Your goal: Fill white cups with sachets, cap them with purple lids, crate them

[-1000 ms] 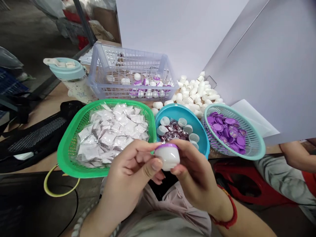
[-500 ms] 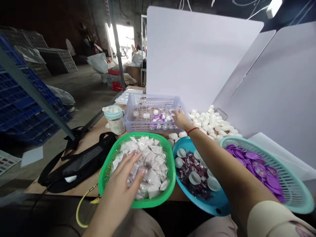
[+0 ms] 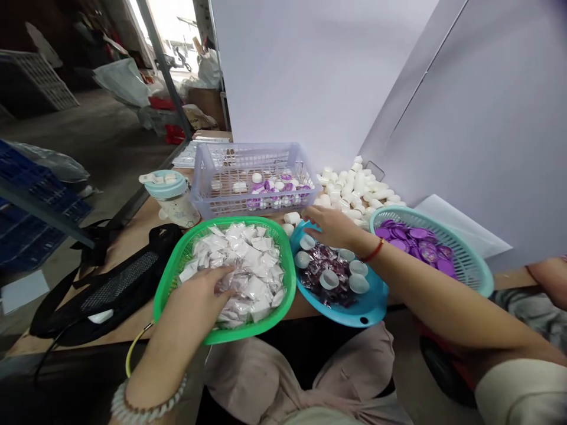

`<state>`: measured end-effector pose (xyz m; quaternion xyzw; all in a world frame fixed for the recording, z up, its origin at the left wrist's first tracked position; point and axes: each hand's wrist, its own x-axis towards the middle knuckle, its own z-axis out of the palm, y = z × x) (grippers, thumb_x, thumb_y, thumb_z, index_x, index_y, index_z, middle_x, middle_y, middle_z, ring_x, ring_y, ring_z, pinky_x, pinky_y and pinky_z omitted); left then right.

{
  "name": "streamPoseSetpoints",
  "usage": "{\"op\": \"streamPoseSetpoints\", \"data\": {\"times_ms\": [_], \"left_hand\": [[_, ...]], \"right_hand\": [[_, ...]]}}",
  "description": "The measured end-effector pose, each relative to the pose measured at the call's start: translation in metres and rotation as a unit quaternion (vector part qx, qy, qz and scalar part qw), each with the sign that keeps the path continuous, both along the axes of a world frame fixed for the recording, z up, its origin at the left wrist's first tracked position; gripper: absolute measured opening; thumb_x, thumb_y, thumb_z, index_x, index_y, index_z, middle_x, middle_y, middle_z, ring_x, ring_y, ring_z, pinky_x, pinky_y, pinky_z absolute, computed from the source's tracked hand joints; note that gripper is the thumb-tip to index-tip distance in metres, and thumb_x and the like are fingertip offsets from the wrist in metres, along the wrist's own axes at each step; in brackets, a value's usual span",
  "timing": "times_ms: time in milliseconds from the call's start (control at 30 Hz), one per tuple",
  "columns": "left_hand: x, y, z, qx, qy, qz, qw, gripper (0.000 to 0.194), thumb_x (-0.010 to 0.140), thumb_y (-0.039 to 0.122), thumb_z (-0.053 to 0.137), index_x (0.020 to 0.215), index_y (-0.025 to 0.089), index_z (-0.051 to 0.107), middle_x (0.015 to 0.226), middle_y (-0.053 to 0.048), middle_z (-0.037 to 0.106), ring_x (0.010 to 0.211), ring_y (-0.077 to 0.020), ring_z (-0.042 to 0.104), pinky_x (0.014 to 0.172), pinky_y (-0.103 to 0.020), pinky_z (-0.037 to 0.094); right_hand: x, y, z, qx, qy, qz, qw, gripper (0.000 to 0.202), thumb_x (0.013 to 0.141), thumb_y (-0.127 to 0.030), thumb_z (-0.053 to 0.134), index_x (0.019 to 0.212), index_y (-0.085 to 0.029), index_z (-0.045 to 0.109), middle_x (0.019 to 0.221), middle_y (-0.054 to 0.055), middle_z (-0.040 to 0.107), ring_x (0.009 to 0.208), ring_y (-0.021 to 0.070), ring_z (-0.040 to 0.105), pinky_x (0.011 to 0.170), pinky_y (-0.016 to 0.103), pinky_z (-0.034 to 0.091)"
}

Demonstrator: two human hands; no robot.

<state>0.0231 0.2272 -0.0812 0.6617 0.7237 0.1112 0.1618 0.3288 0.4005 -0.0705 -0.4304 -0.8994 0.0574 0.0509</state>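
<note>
My left hand (image 3: 199, 298) lies on small white sachets (image 3: 248, 260) in a green basket (image 3: 290, 277). Its thumb and index finger are apart; the other fingertips are hidden. Over the far rim of a blue basin (image 3: 367, 307) hovers my right hand (image 3: 332, 226), fingers bent and parted, with nothing visible in them. Inside the basin are dark red wrapped pieces (image 3: 325, 265) and several translucent cups (image 3: 329, 279). White capsule shells (image 3: 354, 186) are heaped just beyond this hand. A pale lilac crate (image 3: 248, 203) behind the green basket holds purple-and-white capsules (image 3: 277, 189).
At right, a turquoise basket (image 3: 481, 274) holds purple discs (image 3: 416, 239). Left of the crate stands a lidded cup (image 3: 175, 198); a black bag (image 3: 128, 283) lies nearer. White panels (image 3: 319, 77) wall the table's back. Another person's arm (image 3: 549, 280) shows at far right.
My right hand has drawn back from the crate to the blue basin's far edge. My left hand has lowered onto the sachets. The view has tilted down and turned right.
</note>
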Motion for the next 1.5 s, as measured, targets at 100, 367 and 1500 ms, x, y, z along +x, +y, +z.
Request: {"op": "streamPoseSetpoints", "data": {"times_ms": [100, 367, 1500], "left_hand": [[-0.004, -0.003, 0.001, -0.021, 0.029, -0.007, 0.999, 0.039, 0.095, 0.038, 0.058, 0.125, 0.029, 0.082, 0.099, -0.009, 0.085, 0.090, -0.0358, 0.078, 0.075, -0.040, 0.054], [0.008, -0.005, 0.014, 0.089, -0.115, 0.094, 0.985, 0.032, 0.090, 0.045, 0.068, 0.116, 0.030, 0.080, 0.093, -0.005, 0.080, 0.085, -0.0304, 0.076, 0.078, -0.040, 0.056], [0.182, 0.058, 0.011, 0.038, 0.003, -0.162, 0.986, 0.036, 0.086, 0.006, 0.060, 0.116, 0.016, 0.077, 0.112, -0.015, 0.079, 0.099, -0.0318, 0.075, 0.093, -0.042, 0.057]], "right_hand": [[0.025, -0.030, -0.014, -0.047, -0.026, 0.020, 0.998, 0.023, 0.093, -0.026, 0.070, 0.115, -0.019, 0.070, 0.112, 0.011, 0.071, 0.089, 0.0261, 0.069, 0.078, 0.035, 0.049], [0.009, -0.009, -0.039, -0.079, 0.021, -0.013, 0.997, 0.048, 0.086, -0.023, 0.075, 0.132, -0.019, 0.059, 0.120, 0.013, 0.072, 0.104, 0.0315, 0.070, 0.087, 0.040, 0.055], [0.104, -0.178, -0.032, -0.011, 0.346, -0.090, 0.934, 0.039, 0.090, -0.013, 0.068, 0.128, -0.021, 0.063, 0.128, 0.010, 0.074, 0.117, 0.0269, 0.072, 0.102, 0.042, 0.059]]}}
